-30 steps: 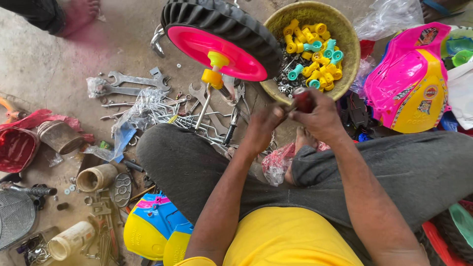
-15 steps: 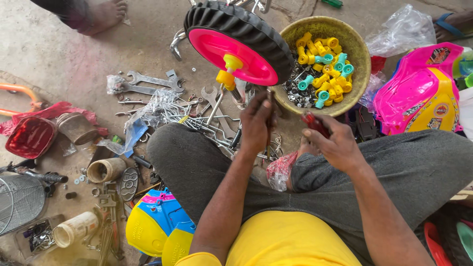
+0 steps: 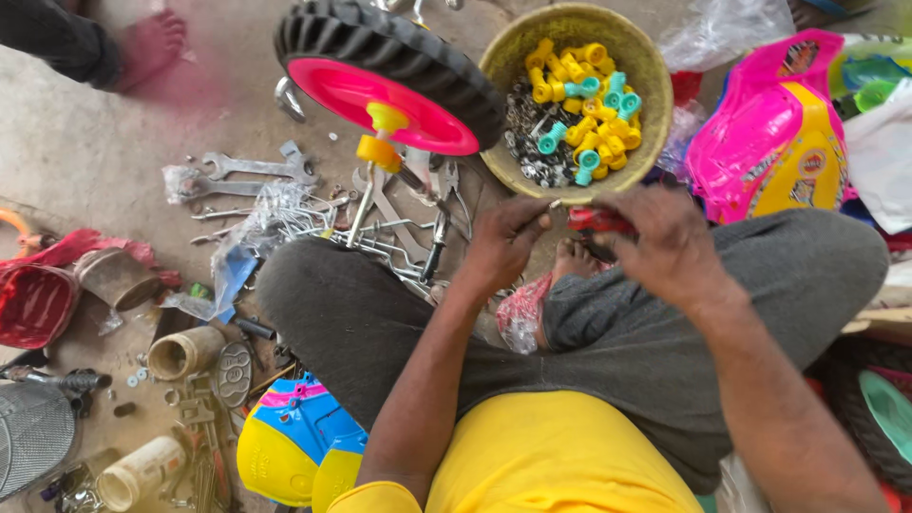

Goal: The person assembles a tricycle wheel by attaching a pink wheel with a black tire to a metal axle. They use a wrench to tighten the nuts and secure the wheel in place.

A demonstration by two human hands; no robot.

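I sit cross-legged on the floor. My right hand (image 3: 670, 245) is closed around a small red tool (image 3: 597, 221) just below a round woven basket (image 3: 654, 71). My left hand (image 3: 503, 242) pinches a tiny metal piece at the tool's left tip. The basket holds several yellow and teal plastic caps (image 3: 581, 90) and dark metal hardware. A black toy wheel with a pink hub (image 3: 391, 71) and a yellow axle piece stands tilted to the left of the basket.
Spanners (image 3: 255, 169) and wire parts lie on the concrete to the left. A pink and yellow plastic toy body (image 3: 774, 142) is at the right. A blue and yellow toy part (image 3: 285, 442) lies by my left knee. Another person's foot (image 3: 152, 43) shows top left.
My left hand came back from near the wheel's axle to meet my right hand at the red tool. The view has shifted slightly.
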